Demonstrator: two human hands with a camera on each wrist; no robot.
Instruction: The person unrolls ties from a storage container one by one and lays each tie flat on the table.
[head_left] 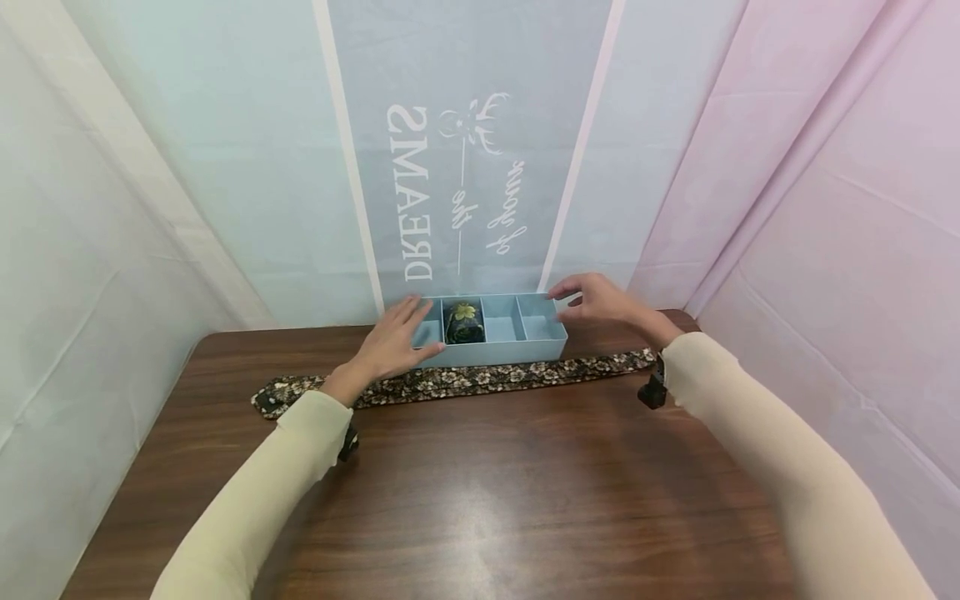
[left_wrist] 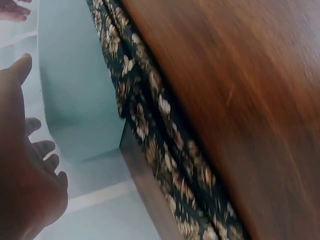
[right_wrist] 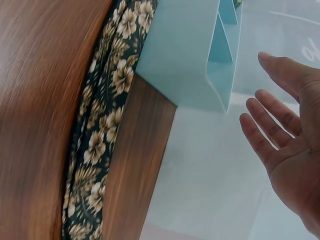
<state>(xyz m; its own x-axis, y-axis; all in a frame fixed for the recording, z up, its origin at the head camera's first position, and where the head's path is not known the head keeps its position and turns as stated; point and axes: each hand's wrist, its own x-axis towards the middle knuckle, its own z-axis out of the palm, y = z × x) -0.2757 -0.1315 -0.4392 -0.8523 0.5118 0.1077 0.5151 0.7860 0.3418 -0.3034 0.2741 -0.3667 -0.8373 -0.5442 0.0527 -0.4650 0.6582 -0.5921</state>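
Observation:
A light blue box [head_left: 498, 355] with several compartments stands near the table's back edge. A rolled dark necktie [head_left: 464, 323] with a yellow-green flower sits in its second compartment from the left. My left hand [head_left: 392, 340] hovers at the box's left end, fingers spread and thumb near the front rim. At the opposite end is my right hand [head_left: 596, 298], its fingers loosely bent; the right wrist view shows this hand [right_wrist: 292, 132] apart from the box wall [right_wrist: 175, 55]. A dark floral necktie [head_left: 465, 382] lies lengthwise along the box's front, partly hidden beneath my left wrist.
The brown wooden table [head_left: 480, 500] extends toward me from the necktie. Behind the box hangs a pale cloth [head_left: 480, 50] with mirrored lettering. More pale cloth walls [head_left: 840, 208] enclose both sides. Small black devices [head_left: 652, 392] sit at my wrists.

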